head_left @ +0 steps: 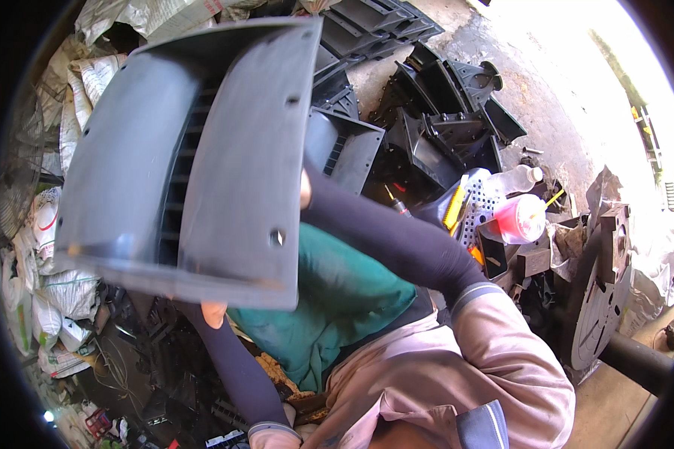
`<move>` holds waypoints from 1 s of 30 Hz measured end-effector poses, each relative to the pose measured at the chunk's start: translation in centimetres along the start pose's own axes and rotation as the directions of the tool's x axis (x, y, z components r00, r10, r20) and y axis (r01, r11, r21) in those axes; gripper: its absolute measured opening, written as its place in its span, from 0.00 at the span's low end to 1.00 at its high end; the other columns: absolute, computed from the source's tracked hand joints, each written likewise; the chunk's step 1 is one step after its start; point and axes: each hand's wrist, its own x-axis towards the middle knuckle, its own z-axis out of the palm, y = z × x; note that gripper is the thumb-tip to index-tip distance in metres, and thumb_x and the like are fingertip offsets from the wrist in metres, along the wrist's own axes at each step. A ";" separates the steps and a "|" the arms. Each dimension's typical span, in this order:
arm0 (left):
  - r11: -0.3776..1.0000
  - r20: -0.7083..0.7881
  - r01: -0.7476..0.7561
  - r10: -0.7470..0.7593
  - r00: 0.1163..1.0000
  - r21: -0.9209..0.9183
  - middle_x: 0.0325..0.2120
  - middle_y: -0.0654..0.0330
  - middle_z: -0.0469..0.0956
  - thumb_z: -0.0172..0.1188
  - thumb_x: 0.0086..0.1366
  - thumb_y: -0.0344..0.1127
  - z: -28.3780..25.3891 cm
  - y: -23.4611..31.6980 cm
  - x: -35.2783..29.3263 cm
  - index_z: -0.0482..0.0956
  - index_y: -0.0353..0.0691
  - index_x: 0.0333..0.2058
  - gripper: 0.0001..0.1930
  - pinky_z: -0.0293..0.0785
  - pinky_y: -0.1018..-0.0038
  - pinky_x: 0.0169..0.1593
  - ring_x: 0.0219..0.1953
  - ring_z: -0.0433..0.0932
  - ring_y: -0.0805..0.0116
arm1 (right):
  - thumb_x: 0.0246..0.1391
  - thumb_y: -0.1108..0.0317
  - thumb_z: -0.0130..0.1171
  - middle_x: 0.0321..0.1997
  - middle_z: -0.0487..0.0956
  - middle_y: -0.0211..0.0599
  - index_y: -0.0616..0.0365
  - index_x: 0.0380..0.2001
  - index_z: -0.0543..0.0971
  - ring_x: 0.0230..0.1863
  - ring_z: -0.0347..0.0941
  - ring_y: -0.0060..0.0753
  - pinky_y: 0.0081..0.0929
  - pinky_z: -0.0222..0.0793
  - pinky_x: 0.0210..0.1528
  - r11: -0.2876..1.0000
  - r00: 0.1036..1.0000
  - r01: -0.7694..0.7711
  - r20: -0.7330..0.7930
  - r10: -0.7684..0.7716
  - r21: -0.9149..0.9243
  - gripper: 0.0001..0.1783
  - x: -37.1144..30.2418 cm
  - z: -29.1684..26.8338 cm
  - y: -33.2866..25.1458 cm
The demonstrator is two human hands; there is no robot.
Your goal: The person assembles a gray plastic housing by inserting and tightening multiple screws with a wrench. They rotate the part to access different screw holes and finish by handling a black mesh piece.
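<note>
A large grey plastic housing fills the upper left, lifted and tilted in front of me. It has two curved panels, a dark slatted slot between them and holes along its rim. At its lower edge my left hand holds it, with only a small part of the hand showing. My right hand is at its right side, mostly hidden behind it. Both forearms wear dark sleeves. Below the housing, a green cloth lies over my lap.
Beyond lie a similar grey housing and a heap of black plastic housings. To the right are a perforated basket, a clear bottle, a cup of pink drink and a round metal plate. White sacks line the left.
</note>
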 end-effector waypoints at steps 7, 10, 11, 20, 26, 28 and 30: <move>0.932 0.061 0.296 -0.314 0.948 0.208 0.58 0.44 0.72 0.68 0.61 0.44 -0.9 -1.3 -1.8 0.60 0.33 0.65 0.39 0.57 0.59 0.67 0.63 0.67 0.53 | 0.64 0.54 0.47 0.42 0.80 0.43 0.62 0.46 0.75 0.42 0.76 0.37 0.35 0.73 0.46 0.914 0.907 0.331 -0.187 -0.377 -0.236 0.21 7.4 -9.9 -11.7; 0.898 -0.014 0.366 -0.374 0.927 0.244 0.59 0.45 0.71 0.67 0.63 0.46 -2.0 -2.2 -4.0 0.62 0.34 0.64 0.37 0.57 0.58 0.67 0.63 0.67 0.53 | 0.65 0.53 0.46 0.41 0.80 0.44 0.61 0.46 0.75 0.39 0.77 0.37 0.35 0.74 0.41 0.899 0.891 0.340 -0.212 -0.401 -0.275 0.21 12.5 -20.9 -13.4; 0.890 -0.017 0.378 -0.387 0.922 0.253 0.60 0.45 0.70 0.67 0.63 0.47 -2.2 -2.6 -4.7 0.62 0.34 0.65 0.38 0.57 0.58 0.67 0.64 0.67 0.53 | 0.65 0.53 0.46 0.40 0.80 0.44 0.61 0.46 0.75 0.37 0.77 0.37 0.35 0.74 0.40 0.899 0.893 0.337 -0.207 -0.398 -0.279 0.21 14.4 -25.0 -13.6; 0.801 -0.107 0.339 -0.331 0.938 0.494 0.58 0.45 0.70 0.65 0.62 0.51 -1.4 -4.6 -6.9 0.68 0.31 0.59 0.35 0.61 0.54 0.64 0.61 0.67 0.45 | 0.69 0.51 0.43 0.34 0.81 0.44 0.60 0.47 0.76 0.27 0.78 0.38 0.35 0.76 0.26 0.945 0.964 0.260 0.114 -0.241 -0.198 0.23 29.7 -52.2 -9.6; 0.767 -0.098 0.330 -0.333 0.938 0.551 0.58 0.45 0.70 0.64 0.63 0.50 -1.8 -4.1 -6.4 0.71 0.29 0.56 0.32 0.61 0.53 0.63 0.60 0.68 0.45 | 0.66 0.56 0.47 0.25 0.77 0.41 0.59 0.38 0.77 0.18 0.72 0.34 0.32 0.66 0.17 0.860 0.936 0.149 -0.211 -0.282 -0.488 0.17 30.9 -54.6 -3.9; 0.764 -0.110 0.369 -0.369 0.923 0.529 0.58 0.45 0.70 0.64 0.63 0.49 -1.8 -3.9 -6.5 0.71 0.29 0.55 0.32 0.61 0.53 0.63 0.60 0.68 0.45 | 0.66 0.57 0.46 0.27 0.78 0.41 0.59 0.39 0.77 0.20 0.73 0.35 0.33 0.67 0.20 0.855 0.924 0.134 -0.248 -0.290 -0.500 0.17 30.6 -54.4 -2.7; 0.763 -0.111 0.383 -0.384 0.917 0.520 0.58 0.44 0.70 0.64 0.63 0.49 -1.9 -3.9 -6.4 0.71 0.29 0.55 0.32 0.61 0.54 0.63 0.60 0.68 0.45 | 0.66 0.58 0.46 0.30 0.78 0.42 0.59 0.40 0.77 0.23 0.73 0.36 0.34 0.68 0.24 0.864 0.924 0.149 -0.243 -0.295 -0.481 0.17 30.3 -54.2 -2.0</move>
